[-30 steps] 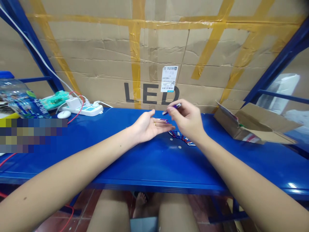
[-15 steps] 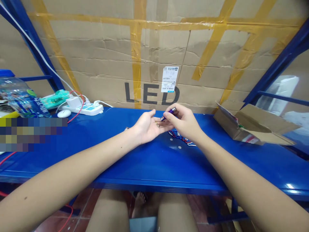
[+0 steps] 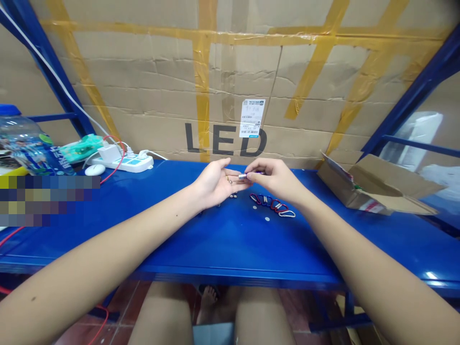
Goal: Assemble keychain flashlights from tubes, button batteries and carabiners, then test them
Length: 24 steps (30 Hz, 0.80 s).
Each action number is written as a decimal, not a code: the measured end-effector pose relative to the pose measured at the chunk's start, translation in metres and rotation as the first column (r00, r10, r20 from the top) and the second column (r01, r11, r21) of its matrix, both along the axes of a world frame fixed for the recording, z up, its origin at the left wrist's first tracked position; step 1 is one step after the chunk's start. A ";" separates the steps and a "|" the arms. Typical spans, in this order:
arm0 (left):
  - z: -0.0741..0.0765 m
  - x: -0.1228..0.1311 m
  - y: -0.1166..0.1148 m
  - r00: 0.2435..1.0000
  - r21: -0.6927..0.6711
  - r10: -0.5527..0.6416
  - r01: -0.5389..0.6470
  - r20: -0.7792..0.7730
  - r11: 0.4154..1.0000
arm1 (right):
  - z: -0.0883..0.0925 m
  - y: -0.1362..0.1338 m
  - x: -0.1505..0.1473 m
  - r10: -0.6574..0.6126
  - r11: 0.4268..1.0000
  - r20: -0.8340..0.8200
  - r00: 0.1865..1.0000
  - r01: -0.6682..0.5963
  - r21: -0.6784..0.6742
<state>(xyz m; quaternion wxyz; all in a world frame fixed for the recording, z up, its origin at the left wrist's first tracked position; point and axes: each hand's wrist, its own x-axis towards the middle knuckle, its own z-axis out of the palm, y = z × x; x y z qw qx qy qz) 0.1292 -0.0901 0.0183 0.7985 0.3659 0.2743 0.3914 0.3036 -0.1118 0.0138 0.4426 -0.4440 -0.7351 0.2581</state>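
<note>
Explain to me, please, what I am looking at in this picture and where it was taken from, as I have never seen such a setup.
There is no machine here. A person wears a camera on the head, so the single view looks forward and down along their own bare arms. The left hand is open, palm up. The right hand pinches a small silver-tipped piece close to that palm. On the blue metal surface lie coloured carabiners. An open cardboard box sits to the right and a power strip to the left.
</note>
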 end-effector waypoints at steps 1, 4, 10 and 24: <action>-0.001 0.000 0.000 1.000 0.008 -0.004 0.004 -0.010 1.000 | -0.001 -0.001 -0.002 0.014 1.000 0.040 0.999 -0.015 0.014; -0.005 0.002 0.000 0.999 0.053 -0.026 0.028 -0.028 0.998 | -0.004 -0.004 -0.007 0.025 0.998 0.124 0.992 -0.032 0.051; -0.008 0.006 -0.003 0.998 0.085 -0.004 0.010 -0.066 0.996 | -0.006 -0.006 -0.011 0.026 0.999 0.189 0.982 -0.033 0.034; -0.005 0.003 -0.009 0.980 0.315 0.009 0.055 -0.200 0.948 | -0.019 0.002 -0.015 0.137 0.980 -0.116 0.984 -0.151 -0.129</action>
